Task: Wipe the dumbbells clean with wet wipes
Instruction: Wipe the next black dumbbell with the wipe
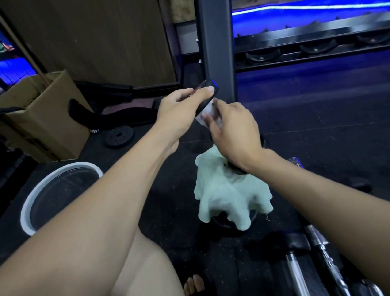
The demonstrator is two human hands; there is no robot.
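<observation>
Cardboard box far left, against wire mesh. White-rimmed basin below it on dark floor mat. Small black weight plate flat on floor past the basin.

Left hand raised at centre, fingers and thumb curled over rim of a black plate, held up off the floor, tilted, edge toward camera. Probably a removable dumbbell plate; blurred, can't confirm.

Just right of it, touching: wet wipe, small white wad pressed on underside of plate. Right hand pinching the wipe, fingers curled round it, coming in from lower right.

Key relation: plate sits above and left of right hand, plate face slanting from upper right down to lower left; wiping stroke likely runs along that slant. Right hand nearer the unwiped face, left only steadying.

Below hands: pale green cloth draped over another dark round weight on floor. Lower right: chrome dumbbell bars lying on mat, long axes running toward camera, untouched. Upright post and rack shelf behind.
</observation>
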